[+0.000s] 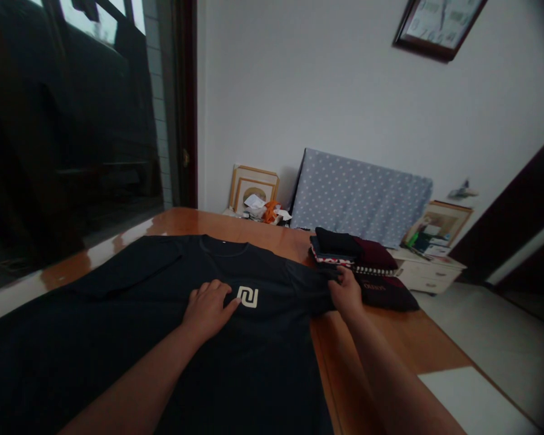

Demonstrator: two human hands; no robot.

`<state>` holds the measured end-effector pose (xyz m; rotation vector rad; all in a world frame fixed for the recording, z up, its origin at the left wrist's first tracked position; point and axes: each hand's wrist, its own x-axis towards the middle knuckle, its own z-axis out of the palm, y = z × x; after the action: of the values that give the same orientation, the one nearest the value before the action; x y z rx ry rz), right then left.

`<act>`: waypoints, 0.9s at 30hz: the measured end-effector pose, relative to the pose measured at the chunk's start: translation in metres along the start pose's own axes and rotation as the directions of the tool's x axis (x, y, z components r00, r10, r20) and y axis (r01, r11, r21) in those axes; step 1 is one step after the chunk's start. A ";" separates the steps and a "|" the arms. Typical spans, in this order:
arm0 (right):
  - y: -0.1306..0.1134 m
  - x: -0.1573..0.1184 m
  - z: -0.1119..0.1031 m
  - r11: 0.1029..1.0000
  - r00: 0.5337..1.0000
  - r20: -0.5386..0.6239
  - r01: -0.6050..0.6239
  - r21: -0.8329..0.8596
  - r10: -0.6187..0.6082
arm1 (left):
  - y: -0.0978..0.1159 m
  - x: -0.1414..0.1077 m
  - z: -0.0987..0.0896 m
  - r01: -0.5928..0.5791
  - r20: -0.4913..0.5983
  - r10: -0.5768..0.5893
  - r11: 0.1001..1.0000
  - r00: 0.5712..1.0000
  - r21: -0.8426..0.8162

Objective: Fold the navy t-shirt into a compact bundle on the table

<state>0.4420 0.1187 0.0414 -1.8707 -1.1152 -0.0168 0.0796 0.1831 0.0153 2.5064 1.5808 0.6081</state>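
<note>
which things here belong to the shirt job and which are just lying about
Part of the job:
- dark T-shirt, under the left hand, right hand at a sleeve
- table beneath
- folded clothes, probably

Just about:
- spotted cloth
- left picture frame
- drawers
- wall clock

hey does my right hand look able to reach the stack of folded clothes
Probably yes: the right hand is at the sleeve of the dark shirt, beside the stack of folded clothes, with nothing visible blocking the way, though it may need to leave the sleeve.
</note>
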 end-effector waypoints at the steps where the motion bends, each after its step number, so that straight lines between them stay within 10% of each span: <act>1: -0.015 -0.007 0.001 0.994 0.994 -0.002 0.108 -0.027 -0.108 | 0.000 0.000 0.000 -0.003 -0.002 0.003 1.000 1.000 0.003; 3: -0.047 -0.027 0.004 0.937 0.934 0.099 0.348 -0.039 -0.343 | -0.001 -0.001 0.000 -0.008 -0.007 0.008 1.000 1.000 0.007; 7: -0.084 -0.066 0.010 0.771 0.643 0.448 0.604 0.203 -0.622 | -0.001 -0.001 0.000 -0.013 -0.019 0.014 1.000 1.000 0.013; 12: -0.058 -0.059 0.023 0.916 0.859 0.323 0.349 0.199 -0.398 | 0.002 -0.001 -0.002 -0.011 0.002 0.011 1.000 1.000 0.004; 15: -0.042 -0.046 0.024 0.956 0.907 0.306 0.261 0.132 -0.290 | 0.002 -0.002 -0.004 -0.007 0.006 0.007 1.000 1.000 0.000; 23: -0.034 -0.055 0.015 0.934 0.697 0.680 0.355 -0.048 -0.230 | 0.000 -0.002 -0.003 -0.008 0.005 0.008 1.000 1.000 -0.001; 27: -0.023 -0.051 0.008 0.974 0.757 0.628 0.225 0.008 -0.180 | 0.000 -0.001 -0.003 0.000 0.019 0.000 1.000 1.000 -0.001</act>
<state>0.3927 0.0933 0.0305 -1.8500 -1.7918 0.4885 0.0786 0.1818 0.0177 2.5039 1.5738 0.5835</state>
